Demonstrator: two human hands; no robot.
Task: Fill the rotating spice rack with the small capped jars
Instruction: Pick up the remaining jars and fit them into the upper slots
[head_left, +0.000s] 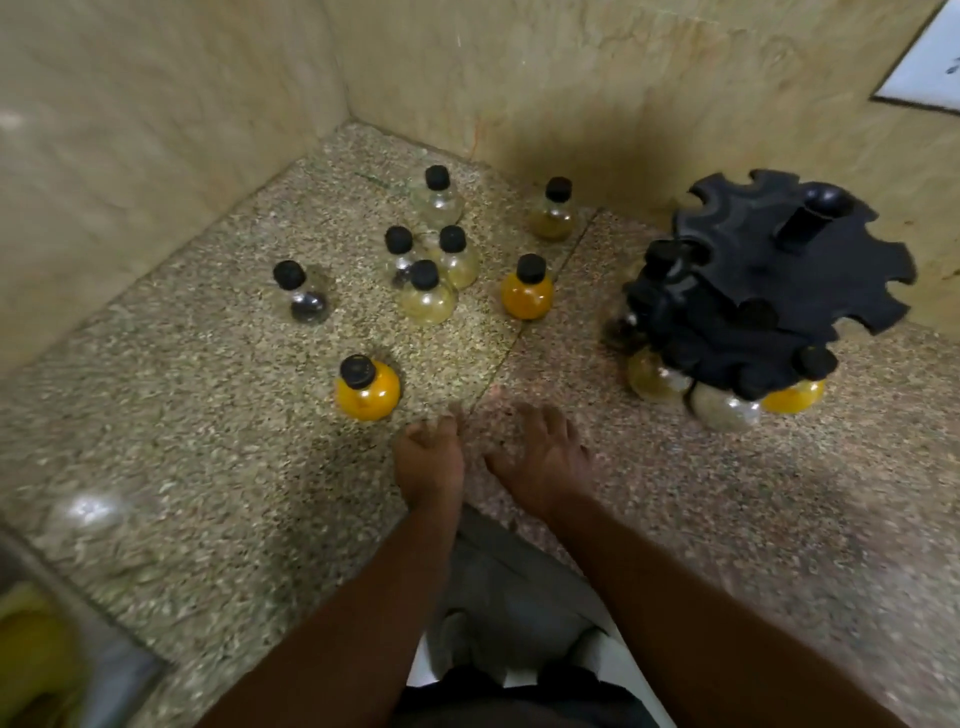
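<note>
A black rotating spice rack (769, 270) with notched tiers stands at the right on the speckled stone counter (182, 467). Several round jars with black caps hang in its lower tier, among them a yellow one (795, 397). Loose capped jars stand at the centre and left: a yellow jar (368, 389) nearest me, another yellow jar (527, 288), a dark-filled jar (304, 293) and several pale ones (428, 291). My left hand (428, 460) hovers loosely curled just right of the nearest yellow jar. My right hand (540, 457) is beside it, fingers spread, holding nothing.
Beige stone walls close off the counter at the back and left, forming a corner behind the jars. A steel sink edge (67, 587) with something yellow in it sits at the lower left. A white framed panel (930, 62) is on the wall at the upper right.
</note>
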